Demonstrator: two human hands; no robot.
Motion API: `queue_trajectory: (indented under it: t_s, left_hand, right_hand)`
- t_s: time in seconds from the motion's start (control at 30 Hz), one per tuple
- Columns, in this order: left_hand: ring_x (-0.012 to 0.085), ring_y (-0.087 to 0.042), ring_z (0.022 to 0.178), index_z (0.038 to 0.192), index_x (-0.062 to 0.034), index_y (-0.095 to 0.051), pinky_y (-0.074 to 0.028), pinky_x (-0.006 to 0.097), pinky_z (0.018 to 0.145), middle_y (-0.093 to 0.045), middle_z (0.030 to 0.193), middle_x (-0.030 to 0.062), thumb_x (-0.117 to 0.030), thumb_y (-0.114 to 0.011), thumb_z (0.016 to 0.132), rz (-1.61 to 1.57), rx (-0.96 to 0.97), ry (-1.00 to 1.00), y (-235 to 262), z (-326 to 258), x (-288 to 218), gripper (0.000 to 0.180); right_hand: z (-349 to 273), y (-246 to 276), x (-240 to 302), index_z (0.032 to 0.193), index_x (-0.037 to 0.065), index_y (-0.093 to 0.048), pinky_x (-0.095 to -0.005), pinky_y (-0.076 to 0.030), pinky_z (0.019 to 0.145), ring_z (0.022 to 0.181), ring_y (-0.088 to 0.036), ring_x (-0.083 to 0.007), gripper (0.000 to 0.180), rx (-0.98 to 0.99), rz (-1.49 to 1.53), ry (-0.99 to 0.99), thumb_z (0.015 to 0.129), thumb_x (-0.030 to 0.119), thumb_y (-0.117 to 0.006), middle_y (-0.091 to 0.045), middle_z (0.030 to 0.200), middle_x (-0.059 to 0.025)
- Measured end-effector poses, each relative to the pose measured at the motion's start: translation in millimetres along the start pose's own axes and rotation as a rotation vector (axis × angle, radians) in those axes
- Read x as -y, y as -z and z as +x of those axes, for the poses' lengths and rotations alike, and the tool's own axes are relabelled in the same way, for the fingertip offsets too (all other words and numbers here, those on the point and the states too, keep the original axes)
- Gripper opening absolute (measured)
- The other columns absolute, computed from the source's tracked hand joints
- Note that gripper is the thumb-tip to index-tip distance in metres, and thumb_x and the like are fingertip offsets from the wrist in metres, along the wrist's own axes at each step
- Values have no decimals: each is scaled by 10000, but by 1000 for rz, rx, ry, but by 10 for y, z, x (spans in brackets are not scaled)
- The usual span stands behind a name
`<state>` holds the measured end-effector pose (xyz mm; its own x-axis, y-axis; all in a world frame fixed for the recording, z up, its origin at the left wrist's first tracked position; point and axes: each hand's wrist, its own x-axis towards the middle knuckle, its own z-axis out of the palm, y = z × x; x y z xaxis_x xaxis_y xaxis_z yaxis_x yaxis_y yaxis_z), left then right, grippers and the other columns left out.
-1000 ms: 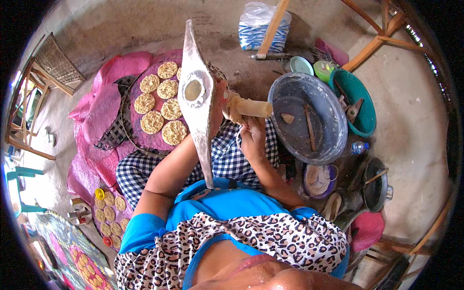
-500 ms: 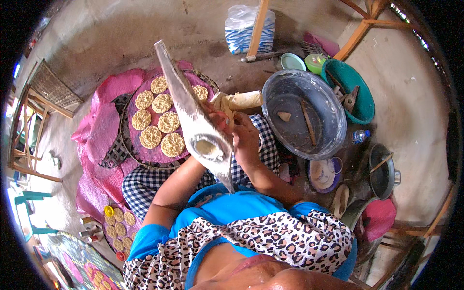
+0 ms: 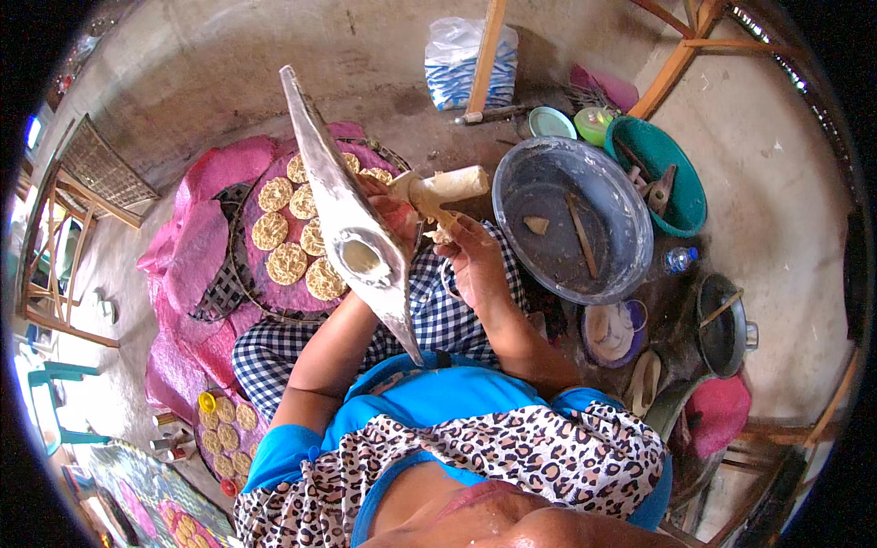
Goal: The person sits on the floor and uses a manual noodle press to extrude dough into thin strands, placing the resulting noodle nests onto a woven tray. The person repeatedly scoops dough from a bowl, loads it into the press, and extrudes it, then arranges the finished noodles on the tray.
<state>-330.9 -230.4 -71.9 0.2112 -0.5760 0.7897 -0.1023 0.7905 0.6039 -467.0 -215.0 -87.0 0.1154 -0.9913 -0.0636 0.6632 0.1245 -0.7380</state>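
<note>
A long wooden dough press (image 3: 343,205), tapered at both ends and smeared white, is held up aslant before my chest. Pale dough shows in its round hole. My left hand (image 3: 395,215) grips it from behind, its fingers partly hidden by the wood. A dough-coated pale cylinder (image 3: 448,185) juts out to the right just beyond that hand; where it joins is hidden. My right hand (image 3: 480,260) is beside it, fingertips pinched on a ragged bit of dough (image 3: 440,235). Past the press, several round lacy dough cakes (image 3: 286,262) lie on a pink sheet over a round woven tray (image 3: 239,265).
On the right stand a big grey basin (image 3: 639,247) with a stick and a dough lump inside, a teal basin (image 3: 699,205), a small water bottle (image 3: 681,259) and a dark pan (image 3: 708,320). A wooden post (image 3: 487,64) rises at the back. More cakes (image 3: 227,434) lie lower left.
The press has shifted slightly left and the cylinder has swung upward. My right hand has drawn a little away from my left, with the bit of dough now showing at its fingertips.
</note>
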Motion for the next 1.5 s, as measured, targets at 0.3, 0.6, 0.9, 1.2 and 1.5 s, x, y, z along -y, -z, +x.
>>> queue_trajectory:
  t_s: [0.3, 0.6, 0.9, 1.2, 1.5]
  left_hand:
    - [247, -500, 869, 1070, -22, -441, -429, 362, 791, -503, 958, 137, -342, -475, 829, -294, 278, 399, -89, -445, 312, 402]
    - [193, -502, 833, 1057, -40, -467, -437, 312, 752, -512, 892, 95, -258, -558, 828, 200, 68, 286, -41, -180, 150, 329]
    - [210, -572, 878, 903, -44, -570, -489, 332, 773, -579, 955, 91, -27, -517, 793, -532, -444, 21, 262, 500, 251, 124]
    - [240, -588, 895, 974, -38, -573, -489, 344, 801, -598, 965, 130, -105, -530, 788, -853, -329, 217, 54, 478, 271, 203]
    - [132, -586, 844, 1015, -6, -560, -496, 254, 764, -610, 942, 73, -62, -655, 752, -254, 379, 133, -519, 988, -690, 285]
  right_hand:
    - [132, 83, -89, 953, 19, -595, -320, -480, 643, 721, -597, -211, 348, -12, -848, 424, 794, 327, -613, -615, 805, -111]
    - [187, 123, -19, 988, 2, -567, -255, -439, 618, 748, -559, -118, 283, 73, -243, 26, 787, 186, -644, -596, 845, -64]
    - [-200, 360, 465, 1030, -53, -562, -258, -483, 756, 813, -602, -150, 279, 58, -371, 39, 820, 125, -609, -624, 912, -97]
    - [-348, 84, 1187, 1238, -104, -366, -374, -371, 978, 1155, -458, -293, 475, 272, -165, 106, 834, 94, -519, -460, 1226, -231]
    - [-578, -834, 2019, 1011, -79, -549, -328, -479, 844, 969, -577, -225, 314, 502, -576, 829, 709, -80, -638, -593, 1010, -151]
